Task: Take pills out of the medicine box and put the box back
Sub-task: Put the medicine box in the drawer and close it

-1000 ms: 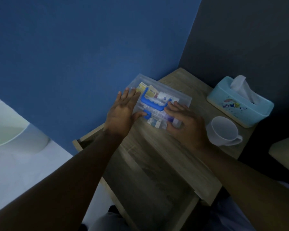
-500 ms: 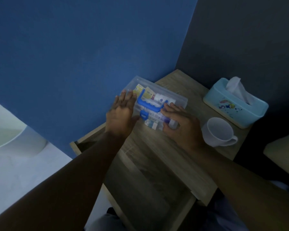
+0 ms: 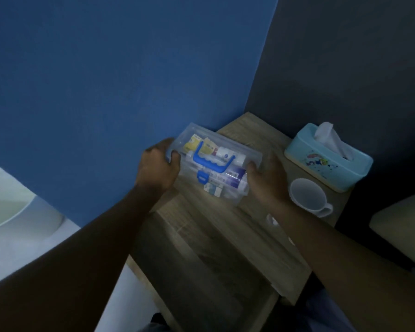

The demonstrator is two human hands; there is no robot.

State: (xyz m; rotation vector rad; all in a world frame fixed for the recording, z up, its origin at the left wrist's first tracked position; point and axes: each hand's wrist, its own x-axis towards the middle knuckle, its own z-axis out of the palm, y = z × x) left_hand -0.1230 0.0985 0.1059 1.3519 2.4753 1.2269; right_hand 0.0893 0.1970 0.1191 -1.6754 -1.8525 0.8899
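Nearest me an open drawer [image 3: 201, 283] juts from the wooden nightstand [image 3: 237, 231]. I see my left hand [image 3: 157, 168] curled round the left end of the clear medicine box [image 3: 216, 164], my right hand [image 3: 268, 180] gripping its right end, at the nightstand's far left corner. A white mug [image 3: 308, 197] and tissue box [image 3: 328, 164] sit along the right edge.

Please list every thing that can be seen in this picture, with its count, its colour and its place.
medicine box: one, clear with blue handle and latch, held over the far left of the table.
table: one, wood-grain, in the corner.
drawer: one, wood-grain, open below the table top.
mug: one, white, right of the box.
tissue box: one, light blue, far right of the table.
left hand: one, grips the box's left end.
right hand: one, grips the box's right end.
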